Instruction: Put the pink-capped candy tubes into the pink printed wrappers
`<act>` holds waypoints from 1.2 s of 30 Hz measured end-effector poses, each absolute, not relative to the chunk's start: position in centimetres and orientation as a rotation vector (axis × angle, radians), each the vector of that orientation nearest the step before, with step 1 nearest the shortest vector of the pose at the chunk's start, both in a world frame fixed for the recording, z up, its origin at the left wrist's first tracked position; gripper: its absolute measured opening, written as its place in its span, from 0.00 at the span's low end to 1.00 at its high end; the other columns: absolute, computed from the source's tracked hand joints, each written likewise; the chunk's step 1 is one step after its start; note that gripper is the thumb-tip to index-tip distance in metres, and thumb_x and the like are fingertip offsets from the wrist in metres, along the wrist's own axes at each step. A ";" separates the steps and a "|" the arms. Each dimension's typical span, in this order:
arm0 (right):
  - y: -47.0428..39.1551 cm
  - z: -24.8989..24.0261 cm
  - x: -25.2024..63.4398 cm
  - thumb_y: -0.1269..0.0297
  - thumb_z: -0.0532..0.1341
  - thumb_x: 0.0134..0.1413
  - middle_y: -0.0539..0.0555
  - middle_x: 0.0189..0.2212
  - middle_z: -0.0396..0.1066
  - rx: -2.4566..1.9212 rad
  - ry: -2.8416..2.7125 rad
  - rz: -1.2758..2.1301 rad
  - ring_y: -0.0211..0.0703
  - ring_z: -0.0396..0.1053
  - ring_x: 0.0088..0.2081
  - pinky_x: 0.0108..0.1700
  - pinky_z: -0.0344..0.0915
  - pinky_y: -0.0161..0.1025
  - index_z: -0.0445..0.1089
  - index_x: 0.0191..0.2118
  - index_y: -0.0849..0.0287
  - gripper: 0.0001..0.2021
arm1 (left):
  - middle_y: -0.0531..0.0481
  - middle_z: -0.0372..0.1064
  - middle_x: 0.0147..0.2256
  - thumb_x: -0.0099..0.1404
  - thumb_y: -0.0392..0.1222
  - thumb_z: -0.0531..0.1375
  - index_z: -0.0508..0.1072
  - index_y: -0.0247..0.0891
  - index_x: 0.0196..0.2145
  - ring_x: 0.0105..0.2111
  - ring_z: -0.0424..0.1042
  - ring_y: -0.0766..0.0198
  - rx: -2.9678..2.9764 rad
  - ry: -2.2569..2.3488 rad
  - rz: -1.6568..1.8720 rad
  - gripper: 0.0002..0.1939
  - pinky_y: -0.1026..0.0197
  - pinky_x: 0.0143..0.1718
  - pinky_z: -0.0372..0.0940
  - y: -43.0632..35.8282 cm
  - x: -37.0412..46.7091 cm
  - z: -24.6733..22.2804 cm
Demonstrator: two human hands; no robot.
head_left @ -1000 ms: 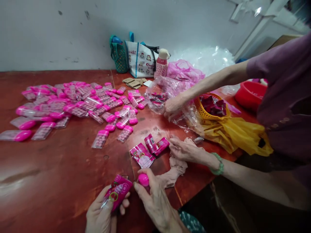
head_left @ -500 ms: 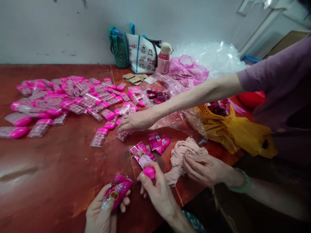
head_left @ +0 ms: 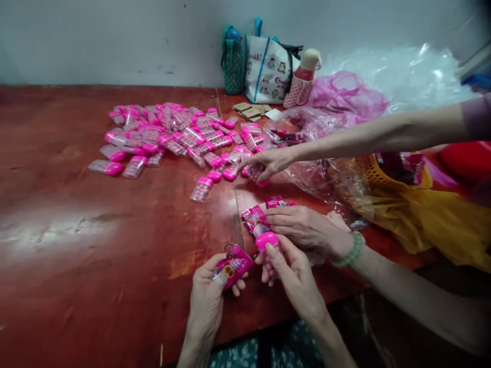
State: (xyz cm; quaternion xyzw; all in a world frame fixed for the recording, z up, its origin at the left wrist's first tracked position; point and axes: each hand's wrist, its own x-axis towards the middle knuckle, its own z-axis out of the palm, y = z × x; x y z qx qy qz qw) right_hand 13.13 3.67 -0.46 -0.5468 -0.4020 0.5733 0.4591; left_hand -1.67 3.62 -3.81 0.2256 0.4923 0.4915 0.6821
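Note:
Near the table's front edge my left hand (head_left: 209,286) grips a pink printed wrapper sleeve (head_left: 237,266) between thumb and fingers. To its right, my right hand (head_left: 293,273) holds a small clear candy box (head_left: 271,268) with a bright pink cap, pink candies showing through its side. Sleeve and box are apart. Just beyond lies another printed sleeve (head_left: 253,217), which a co-worker's hand (head_left: 307,227) with a green bracelet reaches or touches. The co-worker's other hand (head_left: 270,161) is over candy boxes at the near edge of a large pile (head_left: 172,128).
A red-brown table (head_left: 95,271) spans the view. Along the wall stand a white printed bag (head_left: 268,71), a green pouch (head_left: 232,64) and a pink bottle (head_left: 305,76). Clear plastic (head_left: 310,174), a yellow basket (head_left: 378,171) and a yellow bag (head_left: 414,220) lie right.
The view has swung right. My right hand has turned the candy box so its candies show. The co-worker's braceleted hand has left the pale cloth and moved over the loose sleeves.

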 end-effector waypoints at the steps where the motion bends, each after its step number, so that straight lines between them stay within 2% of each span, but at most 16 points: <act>1: 3.7 -0.3 12.9 0.57 0.52 0.59 0.50 0.28 0.68 -1.348 -1.013 1.395 0.31 0.62 0.22 0.23 0.61 0.29 0.63 0.43 0.57 0.11 | 0.46 0.73 0.20 0.49 0.40 0.64 0.72 0.32 0.30 0.16 0.68 0.66 0.500 1.091 1.085 0.11 0.68 0.15 0.59 3.5 -1.8 -3.8; 5: 3.7 0.5 12.5 0.59 0.53 0.59 0.49 0.28 0.68 -1.342 -1.021 1.371 0.31 0.63 0.23 0.26 0.63 0.29 0.57 0.51 0.54 0.15 | 0.44 0.72 0.18 0.46 0.45 0.66 0.70 0.33 0.30 0.13 0.66 0.67 0.410 1.111 1.041 0.16 0.70 0.12 0.56 3.2 -2.3 -3.7; 10: 3.8 1.1 12.2 0.57 0.56 0.56 0.49 0.24 0.69 -1.353 -0.851 1.444 0.30 0.63 0.22 0.23 0.61 0.25 0.61 0.44 0.58 0.13 | 0.44 0.71 0.16 0.44 0.48 0.66 0.69 0.33 0.33 0.11 0.64 0.68 0.345 1.150 1.013 0.21 0.72 0.10 0.53 3.1 -2.7 -3.0; 13: 3.8 0.9 11.4 0.58 0.58 0.54 0.49 0.26 0.71 -1.272 -0.689 1.453 0.30 0.64 0.22 0.23 0.63 0.25 0.62 0.42 0.57 0.11 | 0.45 0.71 0.15 0.47 0.46 0.65 0.69 0.34 0.36 0.11 0.63 0.70 0.340 1.149 0.997 0.20 0.73 0.10 0.52 3.0 -2.7 -2.6; 17: 4.0 0.6 10.1 0.63 0.60 0.54 0.50 0.30 0.72 -1.117 -0.552 1.407 0.32 0.68 0.26 0.30 0.67 0.29 0.62 0.40 0.56 0.09 | 0.47 0.69 0.14 0.48 0.45 0.63 0.69 0.34 0.38 0.09 0.61 0.71 0.324 1.145 0.977 0.20 0.74 0.10 0.50 2.9 -2.5 -2.4; 20: 4.2 0.5 9.3 0.65 0.61 0.53 0.49 0.29 0.71 -1.091 -0.504 1.322 0.33 0.68 0.26 0.30 0.68 0.32 0.61 0.39 0.56 0.09 | 0.47 0.69 0.14 0.49 0.45 0.63 0.70 0.34 0.38 0.09 0.61 0.71 0.314 1.159 0.993 0.19 0.74 0.10 0.50 2.8 -2.3 -2.3; 27: 4.7 -0.2 8.3 0.66 0.62 0.51 0.49 0.30 0.70 -1.182 -0.461 1.154 0.34 0.69 0.28 0.33 0.68 0.33 0.61 0.39 0.56 0.10 | 0.45 0.72 0.18 0.52 0.39 0.62 0.72 0.33 0.36 0.14 0.65 0.68 0.481 1.150 1.058 0.13 0.71 0.13 0.56 2.5 -1.6 -3.2; 32: 4.3 -0.5 7.7 0.66 0.63 0.49 0.51 0.33 0.71 -1.249 -0.490 1.069 0.37 0.70 0.32 0.34 0.68 0.34 0.61 0.39 0.56 0.13 | 0.50 0.71 0.18 0.52 0.35 0.61 0.73 0.35 0.36 0.15 0.66 0.68 0.541 1.130 1.156 0.11 0.70 0.15 0.57 2.7 -1.3 -3.4; 36: 4.3 -0.3 7.8 0.66 0.63 0.49 0.50 0.31 0.71 -1.222 -0.476 1.070 0.37 0.70 0.30 0.32 0.69 0.33 0.60 0.39 0.56 0.12 | 0.51 0.71 0.18 0.54 0.34 0.60 0.73 0.36 0.35 0.17 0.67 0.67 0.570 1.104 1.151 0.09 0.68 0.19 0.60 2.7 -0.9 -3.4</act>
